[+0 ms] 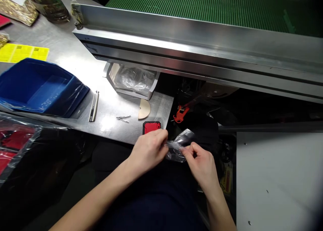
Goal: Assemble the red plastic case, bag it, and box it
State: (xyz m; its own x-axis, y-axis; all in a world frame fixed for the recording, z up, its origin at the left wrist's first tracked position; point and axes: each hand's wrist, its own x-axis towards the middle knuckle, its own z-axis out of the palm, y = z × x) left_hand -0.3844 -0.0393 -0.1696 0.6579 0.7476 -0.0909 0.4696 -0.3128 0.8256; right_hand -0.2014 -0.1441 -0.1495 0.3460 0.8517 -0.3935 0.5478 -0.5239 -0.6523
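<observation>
A clear plastic bag (177, 153) is stretched between my two hands, above my lap. My left hand (150, 148) is closed on its left side, with the fingers curled in. On the other side my right hand (200, 160) pinches the bag between thumb and forefinger. Just beyond my left hand, a red and black square item (151, 127) lies at the corner of the metal table, partly covered by that hand. Whether anything is inside the bag, I cannot tell.
On the metal table (113, 106) lie a utility knife (94, 106), small metal pieces (123, 118) and a beige half-disc (144, 109). A grey bin (148, 93) holds clear bags. A blue bin (47, 86) stands left. A metal-railed green conveyor (202, 8) runs across the back.
</observation>
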